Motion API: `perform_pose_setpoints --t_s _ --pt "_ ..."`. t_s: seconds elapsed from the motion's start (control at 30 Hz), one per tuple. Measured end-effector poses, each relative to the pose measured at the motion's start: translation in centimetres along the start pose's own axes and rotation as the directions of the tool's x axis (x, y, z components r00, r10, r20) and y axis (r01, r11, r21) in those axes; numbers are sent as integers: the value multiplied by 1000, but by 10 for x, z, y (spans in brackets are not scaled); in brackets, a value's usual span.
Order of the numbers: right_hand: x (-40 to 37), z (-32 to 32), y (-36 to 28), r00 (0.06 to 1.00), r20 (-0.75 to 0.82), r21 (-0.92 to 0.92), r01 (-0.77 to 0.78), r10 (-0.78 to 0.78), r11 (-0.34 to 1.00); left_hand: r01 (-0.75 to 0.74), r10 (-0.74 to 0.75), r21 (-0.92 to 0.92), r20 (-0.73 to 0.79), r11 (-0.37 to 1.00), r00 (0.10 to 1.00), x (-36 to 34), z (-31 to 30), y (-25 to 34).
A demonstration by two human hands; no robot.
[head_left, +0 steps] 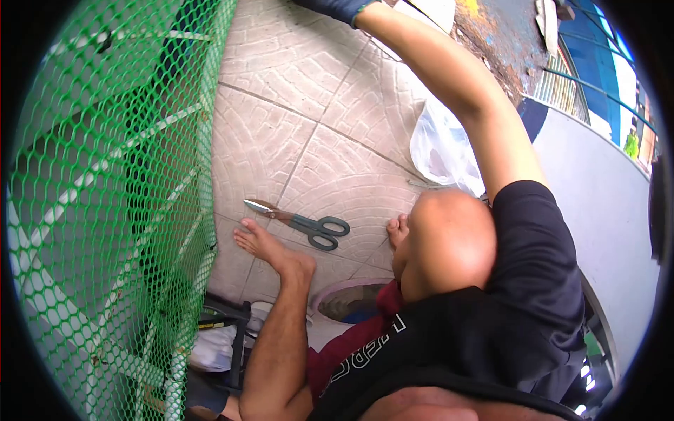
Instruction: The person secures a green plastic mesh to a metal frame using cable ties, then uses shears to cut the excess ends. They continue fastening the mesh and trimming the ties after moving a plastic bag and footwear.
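Note:
My right arm stretches to the top edge, where only the wrist part of my right hand (330, 8) in a dark blue glove shows; its fingers are out of frame. At the lower left, a dark blue piece that looks like the glove on my left hand (205, 397) is beside the green plastic mesh (105, 168); its fingers do not show. The mesh stands over a white metal frame (116, 154) along the left side. Tin snips (298, 222) with dark grey handles lie on the tiled floor between my bare feet, with neither hand on them.
A clear plastic bag (442, 151) lies beside my raised knee. Behind my feet sits a round pinkish-rimmed container (344, 288). A dark rack with a white bundle (213, 349) stands at lower left. A grey panel (597, 189) fills the right side.

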State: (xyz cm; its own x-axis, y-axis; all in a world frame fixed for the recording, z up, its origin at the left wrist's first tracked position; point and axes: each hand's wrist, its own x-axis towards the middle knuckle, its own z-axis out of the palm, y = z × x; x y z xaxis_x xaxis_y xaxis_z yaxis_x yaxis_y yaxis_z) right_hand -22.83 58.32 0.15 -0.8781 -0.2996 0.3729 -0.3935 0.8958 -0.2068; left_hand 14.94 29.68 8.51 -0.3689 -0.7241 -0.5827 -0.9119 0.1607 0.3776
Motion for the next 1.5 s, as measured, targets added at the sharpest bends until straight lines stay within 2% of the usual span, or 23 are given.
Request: perform_pose_setpoints --t_s 0.17,0.47,0.53,0.67,0.73,0.77,0.8,0.87,0.93,1.0,1.13,1.17,1.27,1.3,1.37,1.4,1.5 --pt "8 7 2 990 56 -98 133 -128 986 -44 45 39 -34 998 998 -5 0 9" --pt "8 4 0 976 59 -150 217 -210 965 -60 60 42 8 997 998 3 -6 -2" --pt "12 6 -11 995 89 -142 45 -33 989 -57 56 33 19 998 998 -3 -6 -2" --pt "26 24 -15 994 94 -53 68 -63 996 -57 56 28 29 998 998 -1 -8 -4" --pt "32 28 -21 999 0 46 44 -44 998 -63 62 15 37 998 997 -4 -7 -2" --pt "36 23 -23 992 120 -22 -35 38 999 -38 37 9 39 999 999 -7 -8 2" --pt "32 18 -26 992 122 -19 -30 32 999 -11 11 2 38 1000 999 -9 -9 4" --pt "22 5 -26 992 21 46 -121 121 992 -18 17 22 30 1000 999 0 -10 -4" --pt "9 -2 -20 1000 -13 -191 6 -9 982 -20 20 35 18 999 1000 4 -11 -4" --pt "11 2 -16 998 -9 -177 54 -57 983 -21 21 -7 47 1000 999 -6 -14 7" --pt "20 4 3 990 -13 -181 137 -142 974 -16 16 4 13 1000 1000 -7 -12 13" --pt "26 -1 -5 984 -63 -218 147 -164 965 -13 13 4 14 1000 1000 -9 -12 15" --pt "42 5 -10 967 233 -140 137 -102 981 -7 7 4 8 1000 1000 -6 -9 12" --pt "45 11 -11 966 235 -139 139 -103 981 -1 1 -6 11 1000 1000 -8 -10 15" --pt "46 21 -16 961 276 -310 108 -20 945 13 -13 -13 13 1000 1000 -7 -10 14" --pt "47 23 -14 966 259 -323 97 -11 941 0 0 1 4 1000 1000 -3 -9 10" --pt "37 15 -4 975 222 -223 21 30 974 -36 37 46 -12 998 999 14 -8 -11"
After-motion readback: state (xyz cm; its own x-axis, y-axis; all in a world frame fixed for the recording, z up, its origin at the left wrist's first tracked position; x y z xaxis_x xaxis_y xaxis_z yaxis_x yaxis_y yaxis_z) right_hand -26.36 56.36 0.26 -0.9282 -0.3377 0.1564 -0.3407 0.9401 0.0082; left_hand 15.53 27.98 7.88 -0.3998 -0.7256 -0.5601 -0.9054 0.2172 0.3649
